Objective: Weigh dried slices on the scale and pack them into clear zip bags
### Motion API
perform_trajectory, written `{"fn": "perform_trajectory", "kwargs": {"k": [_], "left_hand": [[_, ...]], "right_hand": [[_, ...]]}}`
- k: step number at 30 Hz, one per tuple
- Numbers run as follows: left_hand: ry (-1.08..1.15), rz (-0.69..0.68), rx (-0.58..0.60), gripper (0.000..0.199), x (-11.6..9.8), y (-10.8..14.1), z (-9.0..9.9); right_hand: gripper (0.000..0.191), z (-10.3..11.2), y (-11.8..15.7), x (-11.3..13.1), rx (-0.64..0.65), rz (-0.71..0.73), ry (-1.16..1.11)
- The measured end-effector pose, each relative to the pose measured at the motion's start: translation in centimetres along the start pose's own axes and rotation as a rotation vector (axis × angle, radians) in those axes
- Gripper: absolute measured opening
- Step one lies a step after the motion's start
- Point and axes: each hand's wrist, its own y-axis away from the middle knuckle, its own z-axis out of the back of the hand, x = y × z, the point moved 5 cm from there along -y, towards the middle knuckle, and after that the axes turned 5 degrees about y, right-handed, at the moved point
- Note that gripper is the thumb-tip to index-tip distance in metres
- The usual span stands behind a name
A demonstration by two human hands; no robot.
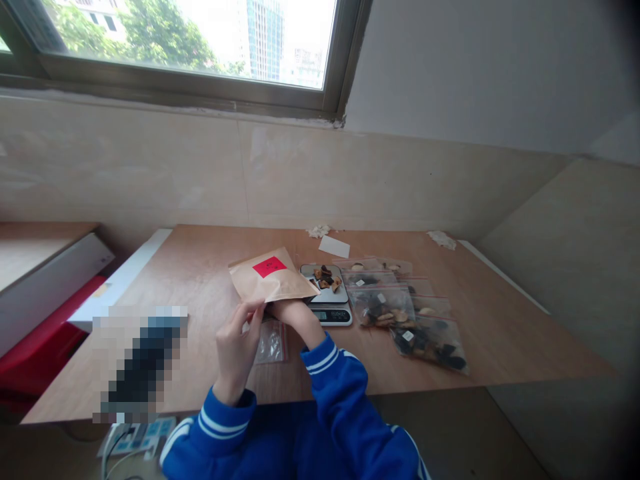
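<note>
Brown kraft-paper pouch with red label [270, 280] gripped along lower edge by left hand [237, 353] and right hand [295, 317], seemingly lifted off bench [200, 333], close beside silver-and-black digital scale [325, 317] holding dried brown pieces [325, 278].

This is a plain indoor workroom, not a kitchen or a home living space, set above street level in a city building: the tilted window [185, 40] looks out on treetops and a glass tower [265, 40]. Pale tiled walls [125, 167] surround a bare plywood table [490, 333] pushed up under the sill. On it sit a digital scale [327, 313], zip bags [430, 343] of dried slices and a kraft pouch [267, 277] with a red label, like a small packing bench
</note>
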Motion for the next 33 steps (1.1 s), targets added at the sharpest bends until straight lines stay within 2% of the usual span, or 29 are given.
{"fn": "perform_trajectory", "kwargs": {"k": [3, 8, 14, 18, 21, 24, 28, 31, 33], "left_hand": [[0.010, 0.013, 0.004, 0.014, -0.1, -0.7, -0.1], [0.034, 0.031, 0.003, 0.014, -0.2, -1.6, -0.1], [0.057, 0.044, 0.026, 0.015, -0.3, -2.3, -0.1], [0.038, 0.059, 0.045, 0.016, -0.5, -2.6, -0.5], [0.007, 0.090, 0.044, 0.017, -0.8, -3.3, -0.7], [-0.031, 0.118, 0.033, 0.018, -1.1, -4.3, -0.9], [-0.073, 0.125, 0.017, 0.019, -1.5, -5.7, -1.1], [-0.092, 0.123, -0.002, 0.019, -1.6, -6.3, -1.0], [-0.096, 0.113, -0.013, 0.019, -1.6, -6.5, -0.9]], "right_hand": [[0.037, 0.9, 1.6, 0.7, 0.137, 0.006, 0.029], [0.041, 2.6, 3.6, 1.7, 0.122, 0.078, 0.057], [0.041, 3.4, 5.6, 1.4, -0.052, 0.167, 0.042], [0.040, 4.5, 7.1, 0.8, -0.254, 0.168, -0.037], [0.031, 5.9, 8.3, 0.4, -0.427, 0.135, -0.177], [0.019, 6.9, 9.4, -1.8, -0.562, 0.005, -0.369], [0.019, 7.2, 10.4, -7.3, -0.698, -0.196, -0.536], [0.024, 7.3, 10.3, -10.6, -0.671, -0.247, -0.459], [0.024, 7.5, 9.8, -11.5, -0.599, -0.222, -0.336]]}}
